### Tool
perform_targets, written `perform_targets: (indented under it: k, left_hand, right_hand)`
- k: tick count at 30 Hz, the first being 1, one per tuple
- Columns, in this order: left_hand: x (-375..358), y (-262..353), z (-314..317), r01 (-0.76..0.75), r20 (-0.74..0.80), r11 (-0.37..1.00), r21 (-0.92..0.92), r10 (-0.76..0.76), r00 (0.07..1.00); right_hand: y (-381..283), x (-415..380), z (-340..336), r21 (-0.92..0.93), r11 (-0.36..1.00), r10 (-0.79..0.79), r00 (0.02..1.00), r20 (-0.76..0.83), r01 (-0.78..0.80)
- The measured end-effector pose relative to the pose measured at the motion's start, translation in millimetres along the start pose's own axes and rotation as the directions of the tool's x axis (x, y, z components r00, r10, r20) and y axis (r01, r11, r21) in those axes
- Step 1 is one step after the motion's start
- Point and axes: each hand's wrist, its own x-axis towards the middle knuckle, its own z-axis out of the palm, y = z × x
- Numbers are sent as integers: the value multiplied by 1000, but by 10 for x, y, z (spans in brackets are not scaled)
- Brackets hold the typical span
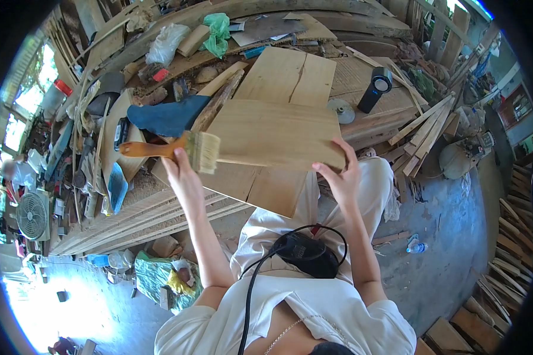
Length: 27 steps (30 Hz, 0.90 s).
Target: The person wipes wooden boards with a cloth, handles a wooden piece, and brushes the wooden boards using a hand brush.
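My left hand point(185, 177) is closed round a paintbrush point(202, 151) with an orange-brown handle and wide pale bristles. The bristles point right and overlap the left end of a smooth wooden board point(275, 133). At the board's right end, my right hand point(342, 176) grips the corner, thumb on the near edge and fingers on the far side. This board is tilted over a larger cracked wooden panel point(278, 188), whose near edge reaches over my lap.
A dark cylindrical device point(375, 90) and a metal disc point(341, 111) stand right of the boards. Blue cloth point(169, 116) lies left, among scraps. A black pouch point(308, 255) with cables rests at my waist. A fan point(33, 216) is far left; stacked wood point(515, 236) lies right.
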Motion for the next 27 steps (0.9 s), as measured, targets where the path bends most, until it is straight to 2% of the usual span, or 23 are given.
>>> perform_targets:
  k: [3,6,7,10,13,16,18,20,22,23,24,26,27]
  left_hand:
    - [154,107,-38,-191,-149,972,-138,170,974]
    - [189,470,-16,-176,-153,980,93,189,970]
    - [237,510,17,-204,-160,964,171,232,959]
    - [382,529,93,-249,-152,950,189,279,948]
    - [484,511,161,-253,-160,941,227,292,943]
    - [566,507,186,-249,-147,943,223,285,947]
    - [664,488,215,-277,-148,941,197,308,940]
    - [767,425,293,-332,-165,930,160,357,920]
    - [734,535,384,-356,-199,892,278,416,887]
    - [723,597,452,-366,-214,869,334,448,868]
    - [750,585,557,-461,-264,765,449,606,750]
    - [568,740,707,-496,-191,665,559,685,703]
    - [421,819,809,-522,-104,686,508,650,753]
  right_hand:
    - [-544,93,-68,-152,982,109,993,-34,-113]
    - [-667,185,-100,-164,985,72,995,62,-61]
    - [-666,195,-89,-202,979,19,996,84,-1]
    - [-697,200,-20,17,999,-38,994,100,36]
    - [-718,279,-89,-319,944,-28,987,160,78]
    - [-739,374,-92,-680,709,-155,982,109,187]
    - [-723,507,-108,-775,472,-521,842,139,420]
    - [-598,705,-81,-680,478,-668,733,131,557]
    - [-281,900,39,-333,719,-630,774,56,610]
    - [-193,874,91,-7,913,-406,912,56,407]
    - [-131,904,100,-3,912,-409,911,53,410]
    - [-30,985,118,8,910,-415,908,50,416]
    - [-68,1008,131,1,889,-458,889,29,458]
